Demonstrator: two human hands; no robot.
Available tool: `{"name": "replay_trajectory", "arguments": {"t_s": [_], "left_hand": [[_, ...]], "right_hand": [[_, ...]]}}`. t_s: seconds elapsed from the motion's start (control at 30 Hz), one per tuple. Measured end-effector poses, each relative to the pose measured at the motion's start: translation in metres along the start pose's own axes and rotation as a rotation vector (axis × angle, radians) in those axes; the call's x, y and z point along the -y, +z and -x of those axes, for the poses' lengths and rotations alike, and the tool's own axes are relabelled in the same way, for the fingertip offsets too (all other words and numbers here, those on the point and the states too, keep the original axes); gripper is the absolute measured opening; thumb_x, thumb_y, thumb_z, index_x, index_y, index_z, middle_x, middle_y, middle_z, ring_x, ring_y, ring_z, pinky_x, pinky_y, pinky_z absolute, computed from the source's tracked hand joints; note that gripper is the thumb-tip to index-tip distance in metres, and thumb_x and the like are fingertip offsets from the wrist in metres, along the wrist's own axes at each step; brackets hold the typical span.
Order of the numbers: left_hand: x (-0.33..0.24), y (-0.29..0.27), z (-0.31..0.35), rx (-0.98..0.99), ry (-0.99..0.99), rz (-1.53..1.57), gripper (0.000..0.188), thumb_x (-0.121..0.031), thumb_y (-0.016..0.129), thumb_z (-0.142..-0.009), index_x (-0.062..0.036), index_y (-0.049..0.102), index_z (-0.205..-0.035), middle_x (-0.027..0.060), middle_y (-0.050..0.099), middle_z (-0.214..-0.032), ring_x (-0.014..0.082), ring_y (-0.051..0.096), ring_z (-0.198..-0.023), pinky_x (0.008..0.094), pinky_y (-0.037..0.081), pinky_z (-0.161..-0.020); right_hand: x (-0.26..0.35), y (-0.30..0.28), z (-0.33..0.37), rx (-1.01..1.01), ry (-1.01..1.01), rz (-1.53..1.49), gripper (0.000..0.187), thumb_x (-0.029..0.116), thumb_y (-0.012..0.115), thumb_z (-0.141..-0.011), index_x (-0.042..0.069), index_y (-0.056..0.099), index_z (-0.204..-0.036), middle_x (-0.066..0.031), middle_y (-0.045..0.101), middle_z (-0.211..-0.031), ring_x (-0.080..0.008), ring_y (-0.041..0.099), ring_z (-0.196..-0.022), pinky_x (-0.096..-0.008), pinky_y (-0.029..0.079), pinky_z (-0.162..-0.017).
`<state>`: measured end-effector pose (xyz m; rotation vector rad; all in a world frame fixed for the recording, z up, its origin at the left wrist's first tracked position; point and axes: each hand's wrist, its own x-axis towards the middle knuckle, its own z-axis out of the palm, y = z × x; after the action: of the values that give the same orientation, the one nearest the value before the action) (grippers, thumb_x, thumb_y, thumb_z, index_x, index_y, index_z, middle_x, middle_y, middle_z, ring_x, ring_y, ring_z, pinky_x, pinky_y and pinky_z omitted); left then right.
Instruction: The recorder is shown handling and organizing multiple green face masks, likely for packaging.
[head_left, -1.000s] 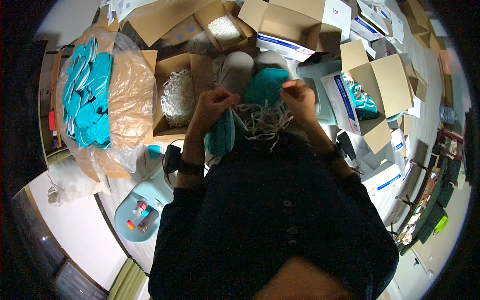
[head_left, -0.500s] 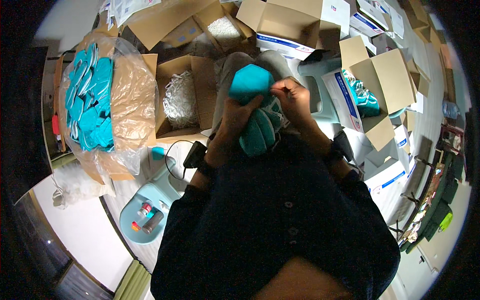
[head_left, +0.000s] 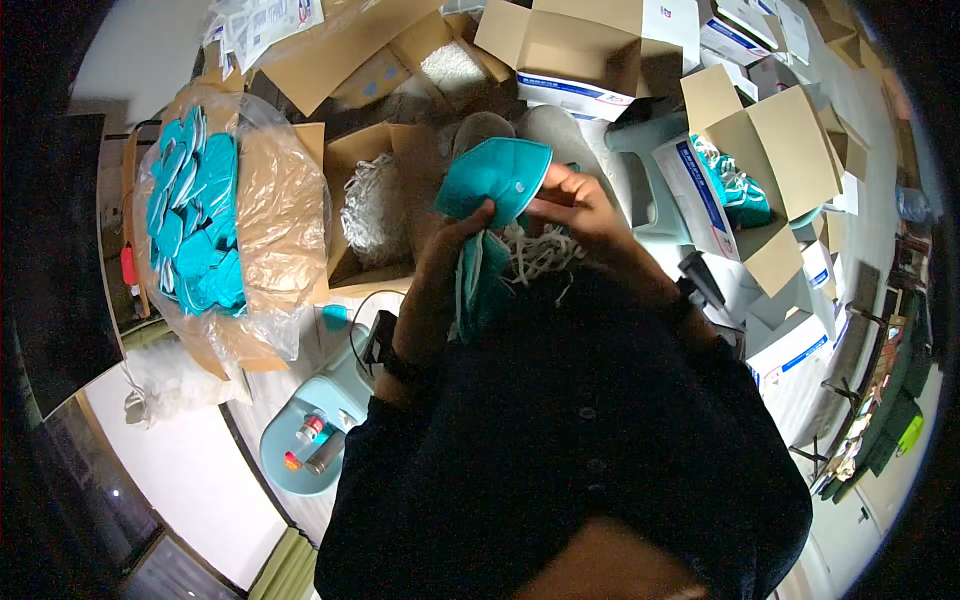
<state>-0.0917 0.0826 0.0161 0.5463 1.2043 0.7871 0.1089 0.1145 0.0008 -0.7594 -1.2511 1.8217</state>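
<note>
Above my lap I hold a teal face mask [head_left: 490,180], tilted so that a small pale round mark shows near its right side. My left hand [head_left: 455,240] is closed on its lower left edge, thumb in front. With its fingers partly behind the mask, my right hand [head_left: 585,208] grips the right edge. Below, more teal masks [head_left: 484,280] lie against my dark top, beside a tangle of white straps [head_left: 540,255]. Whether a strap is in either hand, I cannot tell.
A plastic-lined box of loose teal masks [head_left: 205,215] stands left, beside a carton of white straps [head_left: 372,210]. At right, an open carton [head_left: 765,130] holds strapped masks [head_left: 740,195]. A light-blue stool [head_left: 300,420] carries small bottles. An open carton [head_left: 580,60] stands ahead.
The mask has tipped and turned, from lying nearly flat to standing at a slant. My right fingers have gone from a pinch beside it to a grip on its right edge.
</note>
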Motion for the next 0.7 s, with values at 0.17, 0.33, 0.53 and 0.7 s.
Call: {"name": "replay_trajectory", "arguments": {"t_s": [0.17, 0.33, 0.53, 0.7], "left_hand": [[0.029, -0.014, -0.006, 0.079, 0.212, -0.057, 0.044, -0.023, 0.069, -0.083, -0.0031, 0.053, -0.119, 0.0099, 0.062, -0.101, 0.0198, 0.061, -0.09, 0.0327, 0.05, -0.077], [0.016, -0.024, 0.02, 0.004, 0.07, 0.048, 0.041, -0.019, 0.068, -0.084, -0.0026, 0.053, -0.119, 0.01, 0.063, -0.101, 0.0196, 0.061, -0.091, 0.0323, 0.05, -0.077], [-0.014, 0.022, 0.024, -0.014, 0.244, 0.252, 0.036, -0.022, 0.066, -0.085, -0.0022, 0.056, -0.114, 0.0103, 0.064, -0.097, 0.0195, 0.061, -0.087, 0.0322, 0.049, -0.074], [0.016, 0.023, -0.005, -0.052, 0.376, -0.203, 0.037, -0.024, 0.067, -0.083, -0.0001, 0.059, -0.111, 0.0108, 0.064, -0.1, 0.0201, 0.06, -0.092, 0.0314, 0.045, -0.08]], "right_hand": [[-0.02, -0.019, 0.002, -0.077, -0.194, 0.433, 0.013, -0.009, 0.058, -0.083, 0.0, 0.067, -0.086, -0.0035, 0.065, -0.083, -0.0099, 0.058, -0.074, -0.0235, 0.046, -0.07], [-0.016, -0.071, -0.009, -0.495, -0.109, 0.489, 0.013, -0.008, 0.059, -0.083, 0.002, 0.066, -0.078, -0.0025, 0.065, -0.076, -0.0095, 0.058, -0.071, -0.0236, 0.046, -0.066], [0.011, 0.001, -0.005, 0.053, -0.129, 0.258, 0.038, 0.017, 0.066, -0.087, 0.004, 0.057, -0.121, -0.0051, 0.061, -0.111, -0.0115, 0.056, -0.098, -0.0276, 0.043, -0.088], [0.0, 0.017, -0.001, -0.186, -0.089, 0.018, 0.021, 0.014, 0.055, -0.095, 0.0, 0.059, -0.111, -0.002, 0.064, -0.097, -0.0069, 0.054, -0.088, -0.025, 0.044, -0.081]]}}
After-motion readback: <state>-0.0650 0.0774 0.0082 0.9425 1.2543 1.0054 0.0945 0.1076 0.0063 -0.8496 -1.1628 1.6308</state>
